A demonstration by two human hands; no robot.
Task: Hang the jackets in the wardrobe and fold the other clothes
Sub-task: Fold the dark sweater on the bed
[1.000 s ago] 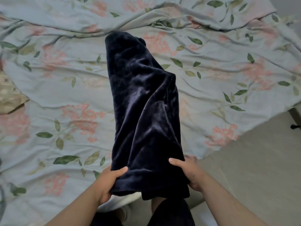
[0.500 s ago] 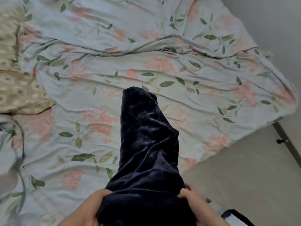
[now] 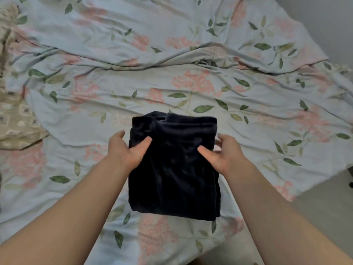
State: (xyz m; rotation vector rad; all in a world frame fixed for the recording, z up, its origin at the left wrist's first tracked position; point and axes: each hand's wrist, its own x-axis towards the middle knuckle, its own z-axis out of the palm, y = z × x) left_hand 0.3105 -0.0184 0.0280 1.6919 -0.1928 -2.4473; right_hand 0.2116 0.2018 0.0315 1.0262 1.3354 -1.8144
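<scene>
A dark navy velvety garment (image 3: 174, 175) lies folded into a rough rectangle on the floral bedspread (image 3: 172, 73), near the bed's front edge. My left hand (image 3: 126, 150) grips its left side, thumb on top and fingers along the edge. My right hand (image 3: 222, 152) grips its right side the same way, thumb on the cloth and fingers behind the edge. Both forearms reach in from the bottom of the view.
A beige patterned pillow (image 3: 17, 123) lies at the bed's left edge. The bedspread is rumpled into a ridge across the middle. Pale floor (image 3: 324, 207) shows at the lower right beside the bed, and a grey wall (image 3: 324, 20) at the upper right.
The garment lay stretched out long with both hands at its near end. Now it is folded over into a short rectangle, and my hands hold its two sides farther up the bed.
</scene>
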